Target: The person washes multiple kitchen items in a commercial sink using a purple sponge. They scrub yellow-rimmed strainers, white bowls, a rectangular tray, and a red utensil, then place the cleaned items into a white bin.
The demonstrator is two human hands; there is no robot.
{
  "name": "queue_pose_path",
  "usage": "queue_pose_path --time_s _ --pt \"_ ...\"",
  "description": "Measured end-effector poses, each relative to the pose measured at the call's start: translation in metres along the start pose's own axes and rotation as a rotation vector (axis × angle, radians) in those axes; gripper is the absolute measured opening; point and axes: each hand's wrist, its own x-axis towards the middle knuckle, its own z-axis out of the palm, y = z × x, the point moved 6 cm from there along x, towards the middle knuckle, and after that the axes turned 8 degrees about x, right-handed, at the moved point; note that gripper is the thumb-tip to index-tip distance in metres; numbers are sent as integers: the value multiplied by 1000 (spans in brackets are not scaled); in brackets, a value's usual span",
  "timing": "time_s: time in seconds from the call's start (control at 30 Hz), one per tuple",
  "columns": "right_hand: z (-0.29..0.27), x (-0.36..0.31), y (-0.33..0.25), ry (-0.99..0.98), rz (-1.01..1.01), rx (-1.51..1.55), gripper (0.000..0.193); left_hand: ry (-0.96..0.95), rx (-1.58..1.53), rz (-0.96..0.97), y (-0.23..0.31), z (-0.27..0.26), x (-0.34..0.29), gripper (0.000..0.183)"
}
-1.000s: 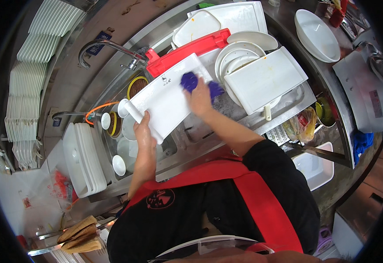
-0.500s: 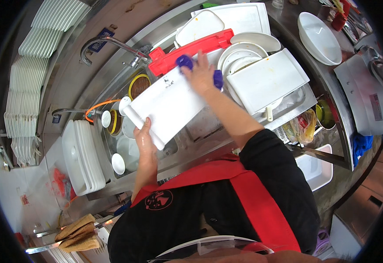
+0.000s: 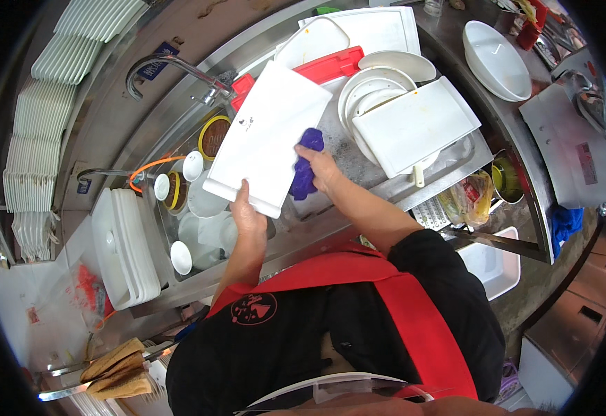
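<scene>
A white rectangular plate (image 3: 275, 132) with a small dark print is tilted over the sink, and my left hand (image 3: 249, 213) grips its near edge, thumb on top. Just right of it, my right hand (image 3: 321, 170) is closed on a purple cloth (image 3: 307, 166) beside the plate's edge. Behind the plate lies a long red plastic piece (image 3: 330, 66), partly covered by it. Stacked round dishes (image 3: 369, 87) and a soiled white rectangular plate (image 3: 417, 126) stand to the right.
A curved faucet (image 3: 178, 68) reaches over the sink. Small white bowls (image 3: 181, 258) and yellow-rimmed round items (image 3: 214, 137) sit in the left basin. Upright white trays (image 3: 126, 249) lean at the left. A large white bowl (image 3: 497, 61) rests on the right counter.
My right hand has moved the purple cloth off the plate's face, toward me, to its right side. The plate has turned more upright in view, its far end now overlapping the red piece.
</scene>
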Motion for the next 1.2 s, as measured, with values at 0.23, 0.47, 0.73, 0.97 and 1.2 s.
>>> queue_pose_path --time_s 0.23,0.47,0.73,0.97,1.2 --pt "-25 -22 -21 62 -10 -234 9 -88 1252 751 67 -7 -49 81" --pt "-27 -48 -41 41 115 -395 17 -750 1586 981 36 34 -91 42" --pt "-62 5 -42 -29 122 -526 32 -218 1298 581 44 24 -39 24" --pt "-97 38 -20 72 -141 -1890 75 -104 581 13 57 5 41 36" --pt "-114 70 -26 -40 -17 -2192 34 -193 508 -266 33 13 79 35"
